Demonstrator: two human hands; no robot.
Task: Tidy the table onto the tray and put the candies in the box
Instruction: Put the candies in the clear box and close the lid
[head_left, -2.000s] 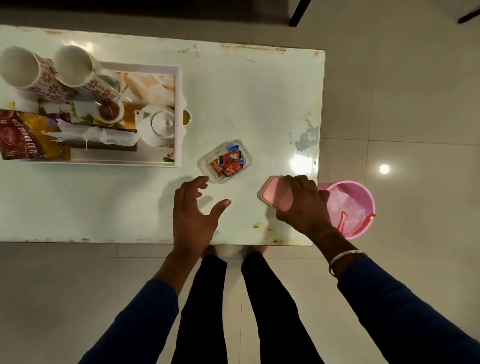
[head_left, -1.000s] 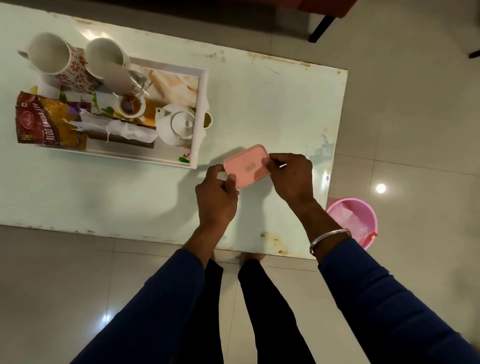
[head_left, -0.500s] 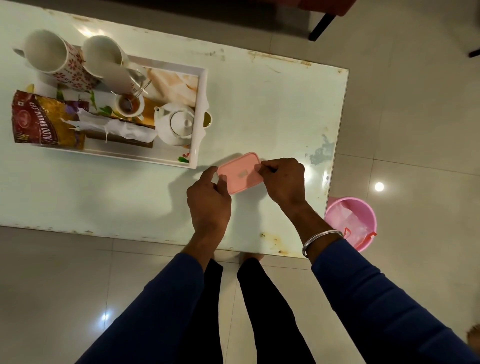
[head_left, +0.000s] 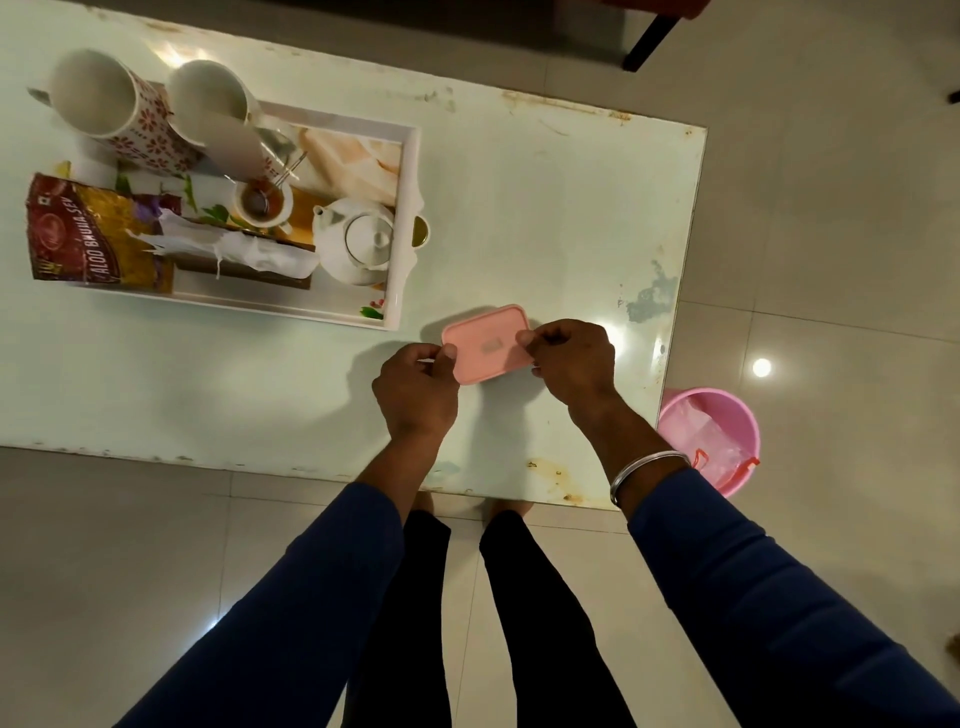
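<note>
With the lid (head_left: 488, 344) between our hands, the left hand (head_left: 415, 391) pinches its left end, the right hand (head_left: 571, 364) its right. Its long axis runs hand to hand, the tray (head_left: 402, 228) near left.

Bare table (head_left: 545, 218) lies open beyond the pink lid (head_left: 485, 343); the crowded tray (head_left: 404, 218) blocks the left.

1. A pink bucket (head_left: 714, 439) is standing on the tiled floor (head_left: 831, 234) at the right of the frame, just beside the counter's edge, holding a clear plastic liner.
2. A dark furniture leg (head_left: 649, 44) is showing at the upper right.
3. A ceiling light's reflection (head_left: 761, 367) is glinting off a floor tile above the bucket.
</note>
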